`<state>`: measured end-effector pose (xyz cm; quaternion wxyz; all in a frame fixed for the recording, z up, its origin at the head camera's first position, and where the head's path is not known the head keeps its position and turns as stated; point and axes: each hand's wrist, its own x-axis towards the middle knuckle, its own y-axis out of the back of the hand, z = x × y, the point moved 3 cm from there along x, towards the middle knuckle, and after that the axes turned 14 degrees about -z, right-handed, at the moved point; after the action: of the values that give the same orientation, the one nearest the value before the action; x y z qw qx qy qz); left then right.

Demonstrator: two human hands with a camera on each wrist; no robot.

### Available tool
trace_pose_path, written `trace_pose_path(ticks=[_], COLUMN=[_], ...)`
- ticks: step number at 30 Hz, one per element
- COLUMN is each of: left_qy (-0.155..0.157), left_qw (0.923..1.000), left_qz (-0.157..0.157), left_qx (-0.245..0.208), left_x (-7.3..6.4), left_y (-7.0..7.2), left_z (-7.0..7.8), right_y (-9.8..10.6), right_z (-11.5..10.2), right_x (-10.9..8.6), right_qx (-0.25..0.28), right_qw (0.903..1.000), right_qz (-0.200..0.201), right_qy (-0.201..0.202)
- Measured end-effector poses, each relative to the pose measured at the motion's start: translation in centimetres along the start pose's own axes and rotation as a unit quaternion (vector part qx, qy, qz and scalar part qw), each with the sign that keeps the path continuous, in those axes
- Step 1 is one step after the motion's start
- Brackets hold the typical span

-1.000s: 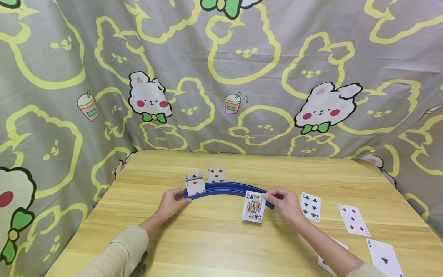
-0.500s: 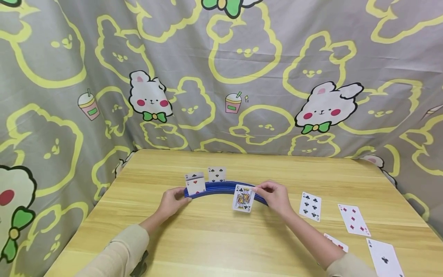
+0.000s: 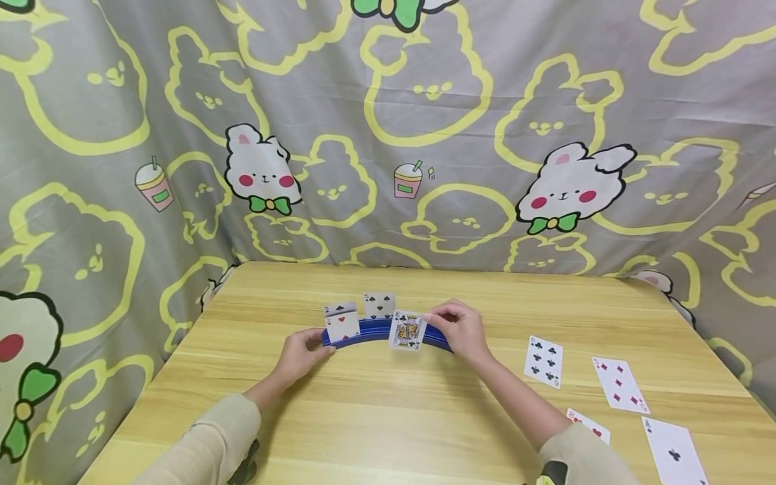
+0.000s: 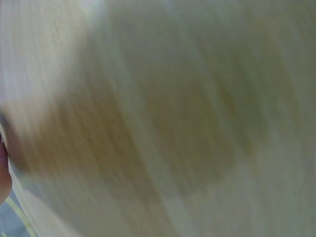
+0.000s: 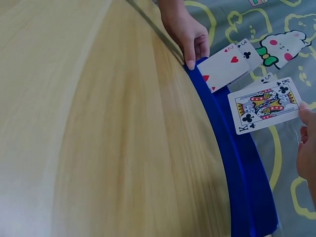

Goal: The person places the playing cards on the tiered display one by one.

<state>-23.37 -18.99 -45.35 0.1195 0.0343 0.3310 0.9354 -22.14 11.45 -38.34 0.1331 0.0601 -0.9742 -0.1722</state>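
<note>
A curved blue card holder point(image 3: 373, 329) lies across the table, and my left hand point(image 3: 301, 355) grips its left end between thumb and fingers. My right hand point(image 3: 459, 331) pinches the king of clubs point(image 3: 407, 332) by its upper right edge, holding it upright just in front of the holder's middle. At the left end stand the two of hearts point(image 5: 224, 66) and, behind it, the three of clubs point(image 5: 249, 55). A black five point(image 3: 378, 305) stands in the rear slot, close behind the king. In the left wrist view only a fingertip point(image 4: 4, 183) shows at the edge.
To the right lie the six of clubs point(image 3: 543, 362), five of diamonds point(image 3: 620, 385) and ace of clubs point(image 3: 674, 453), face up. A red heart card point(image 3: 591, 427) is partly hidden under the right forearm. A patterned curtain point(image 3: 424, 121) hangs behind the wooden table point(image 3: 364, 431).
My right hand has carried the king of clubs leftward and slightly away from me, from the holder's right part to its middle. The left hand has stayed at the left end.
</note>
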Motion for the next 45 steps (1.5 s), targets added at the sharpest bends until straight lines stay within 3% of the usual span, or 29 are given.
trace_pose_path(ticks=[7,16,24,31,45], left_qy=[-0.001,0.006,0.005,0.001,0.001], left_qw=[1.0000,0.9999,1.0000,0.9999,0.9999], left_qz=[0.006,-0.001,0.000,0.000,0.000], left_qx=[-0.007,-0.016,-0.009,-0.013,-0.017], left_x=[-0.1,0.0,0.1,0.0,0.0], left_y=[-0.1,-0.1,0.0,0.0,-0.1], left_z=[0.1,0.0,-0.1,0.0,0.1], right_y=[-1.2,-2.4,-3.4,-4.2,-5.1], right_z=[-0.3,-0.2,-0.2,-0.3,-0.2], right_x=[1.3,2.4,3.0,3.3,3.5], right_qx=[0.021,-0.009,-0.023,-0.036,-0.058], right_qw=[0.9993,0.9973,0.9970,0.9928,0.9919], right_qz=[0.000,0.001,0.015,0.011,0.008], right_qy=[0.032,0.073,0.072,0.114,0.112])
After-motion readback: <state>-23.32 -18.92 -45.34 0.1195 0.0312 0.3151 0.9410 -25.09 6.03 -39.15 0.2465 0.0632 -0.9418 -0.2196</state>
